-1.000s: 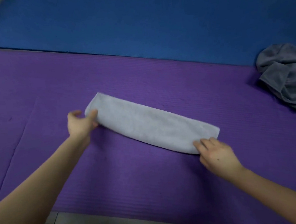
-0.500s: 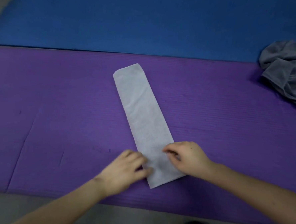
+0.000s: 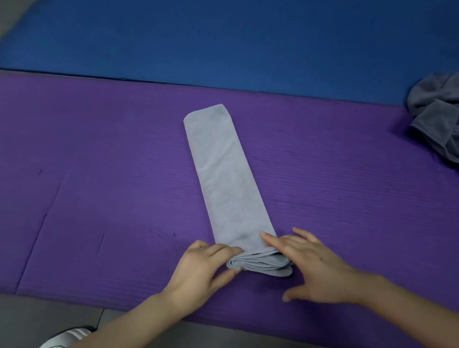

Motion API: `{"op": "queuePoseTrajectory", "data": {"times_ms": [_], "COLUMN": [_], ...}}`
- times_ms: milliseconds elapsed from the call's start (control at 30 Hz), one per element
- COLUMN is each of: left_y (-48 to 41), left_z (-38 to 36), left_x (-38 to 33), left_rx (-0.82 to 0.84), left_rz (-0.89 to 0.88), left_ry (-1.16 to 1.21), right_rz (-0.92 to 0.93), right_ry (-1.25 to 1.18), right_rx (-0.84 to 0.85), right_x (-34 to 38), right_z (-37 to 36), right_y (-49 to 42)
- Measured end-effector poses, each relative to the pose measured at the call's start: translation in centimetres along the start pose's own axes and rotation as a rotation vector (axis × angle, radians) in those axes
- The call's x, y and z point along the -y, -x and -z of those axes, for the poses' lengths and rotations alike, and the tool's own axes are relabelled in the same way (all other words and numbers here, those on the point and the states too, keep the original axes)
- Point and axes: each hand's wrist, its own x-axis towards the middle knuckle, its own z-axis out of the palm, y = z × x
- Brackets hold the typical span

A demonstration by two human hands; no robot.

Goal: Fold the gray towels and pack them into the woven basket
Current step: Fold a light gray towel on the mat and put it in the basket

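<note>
my left hand (image 3: pixel 202 272) pinches the left end of the roll at the near end of the light gray towel (image 3: pixel 225 174), fingers curled over the top and thumb against the near side. my right hand (image 3: pixel 312 268) is spread, fingers straight, touching the roll's right end. the rest of the towel lies as a flat strip on the purple mat (image 3: pixel 89 182), with the roll close to the mat's near edge and the far end short of the blue mat (image 3: pixel 214 35). a crumpled dark gray heap (image 3: pixel 445 123) sits at the purple mat's far right edge.
</note>
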Motion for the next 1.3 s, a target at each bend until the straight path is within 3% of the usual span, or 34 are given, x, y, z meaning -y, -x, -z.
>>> {"op": "queuePoseTrajectory", "data": {"times_ms": [100,133,233,367,467,533,600,667,733,833,900,933,1000,1133,1300], "left_y": [-0.4,-0.7,-2.2,-5.4,-7.4,-7.7,-7.2,-6.0,-4.7,-3.7,-3.7,-3.9,-4.4,-6.0,-6.6], "left_z": [1.7,2.2,3.5,4.3,4.0,3.7,3.5,2.9,2.3,1.6,1.6,1.7,2.0,2.5,3.2], "left_x": [0.2,0.5,1.9,3.6,4.3,4.7,4.7,4.9,5.2,6.7,7.5,7.6,7.7,8.2,7.9], "left_rx": [0.03,0.047,-0.013,-0.216,-0.317,-0.411,-0.452,-0.321,-0.123,0.032,0.082,0.098,0.101,0.125,0.127], "left_rz": [0.111,0.172,0.38,0.588,0.733,0.629,0.355,0.052,-0.09,-0.081,-0.076,-0.077,-0.101,-0.115,-0.09], "left_ry": [0.112,0.168,0.391,0.598,0.472,0.077,-0.235,-0.389,-0.49,-0.583,-0.635,-0.657,-0.685,-0.658,-0.557], "right_rz": [0.056,0.027,-0.187,-0.218,-0.331,-0.427,-0.483,-0.493,-0.486,-0.364,-0.063,0.115,0.355,0.268,0.252], "right_ry": [0.031,-0.016,-0.287,-0.779,-0.734,-0.637,-0.529,-0.449,-0.388,-0.031,0.241,0.354,0.544,0.646,0.613], "right_rx": [-0.338,-0.382,-0.287,-0.296,-0.27,-0.262,-0.276,-0.305,-0.331,-0.57,-0.759,-0.741,-0.523,-0.194,-0.216], "right_x": [0.7,1.0,1.3,0.3,-1.5,-2.3,-2.6,-2.7,-2.6,-2.6,-2.9,-3.2,-3.8,-5.3,-4.6], "right_z": [-0.6,0.0,3.0,6.1,6.8,6.5,5.9,5.4,5.1,4.8,4.9,4.7,3.9,3.1,3.7], "right_y": [-1.4,-2.0,-4.3,-9.2,-12.7,-14.1,-14.6,-14.7,-14.7,-13.9,-12.6,-11.9,-10.6,-11.4,-11.7]}}
